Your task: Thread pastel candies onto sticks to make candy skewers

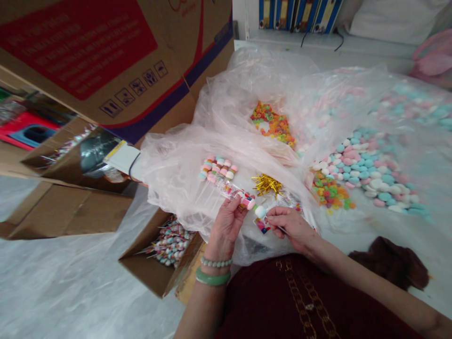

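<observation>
My left hand (229,220) pinches a small clear printed wrapper (244,199), with a pink marshmallow end showing at its mouth. My right hand (292,228) is closed on the thin stick of a marshmallow skewer (260,211), whose white, pale blue and green pieces point toward the wrapper. Whether the skewer's tip is inside the wrapper I cannot tell. Just beyond my left hand lie several finished-looking marshmallow skewers (218,168) on the plastic sheet. Gold twist ties (267,185) sit in a heap between and beyond my hands. More printed wrappers (292,201) lie near my right hand.
Loose pastel marshmallows (374,165) and ring gummies (330,190) spread at right, with another gummy pile (271,125) behind. A large carton (141,61) stands at left. An open box (151,266) below the table edge holds many skewers. A dark cloth (391,263) lies right.
</observation>
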`<action>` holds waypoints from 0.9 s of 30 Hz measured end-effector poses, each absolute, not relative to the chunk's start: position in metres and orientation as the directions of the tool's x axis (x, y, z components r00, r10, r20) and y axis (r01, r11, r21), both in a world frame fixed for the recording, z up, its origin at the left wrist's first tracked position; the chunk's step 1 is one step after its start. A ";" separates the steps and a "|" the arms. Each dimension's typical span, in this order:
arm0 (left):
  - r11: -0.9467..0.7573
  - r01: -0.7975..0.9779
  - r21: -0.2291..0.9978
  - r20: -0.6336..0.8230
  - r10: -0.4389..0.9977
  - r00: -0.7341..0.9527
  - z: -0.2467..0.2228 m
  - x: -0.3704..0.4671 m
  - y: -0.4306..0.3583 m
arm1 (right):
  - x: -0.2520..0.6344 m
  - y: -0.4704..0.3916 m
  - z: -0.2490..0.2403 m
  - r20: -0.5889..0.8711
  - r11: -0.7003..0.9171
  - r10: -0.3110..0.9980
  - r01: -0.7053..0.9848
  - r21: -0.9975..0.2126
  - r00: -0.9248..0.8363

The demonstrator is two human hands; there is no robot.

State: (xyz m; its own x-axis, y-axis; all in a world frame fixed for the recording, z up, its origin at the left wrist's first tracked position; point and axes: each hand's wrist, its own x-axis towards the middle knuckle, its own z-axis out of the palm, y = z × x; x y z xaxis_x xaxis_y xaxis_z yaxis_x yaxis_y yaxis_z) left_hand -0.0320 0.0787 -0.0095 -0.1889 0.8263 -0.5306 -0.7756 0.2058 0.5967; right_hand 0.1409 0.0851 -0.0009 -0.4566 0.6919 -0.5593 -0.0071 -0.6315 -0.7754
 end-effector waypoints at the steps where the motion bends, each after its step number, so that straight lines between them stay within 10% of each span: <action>1: 0.210 -0.769 0.604 -0.532 0.824 -0.193 -0.009 -0.031 0.078 | 0.141 0.085 -0.003 -0.565 -0.636 0.695 -0.015 -0.771 -0.446; 13: 0.260 -0.730 0.632 -0.522 0.839 -0.153 -0.008 -0.016 0.079 | 0.135 0.087 -0.009 -0.442 -0.445 0.803 0.091 -0.891 -0.400; 19: 0.192 -0.753 0.630 -0.512 0.831 -0.217 -0.010 -0.020 0.079 | 0.144 0.088 -0.009 -0.170 -0.049 0.933 0.356 -0.933 -0.318; 27: 0.182 -0.760 0.624 -0.476 0.860 -0.185 0.000 -0.015 0.075 | 0.130 0.086 0.001 -0.507 -0.615 0.707 -0.075 -0.785 -0.493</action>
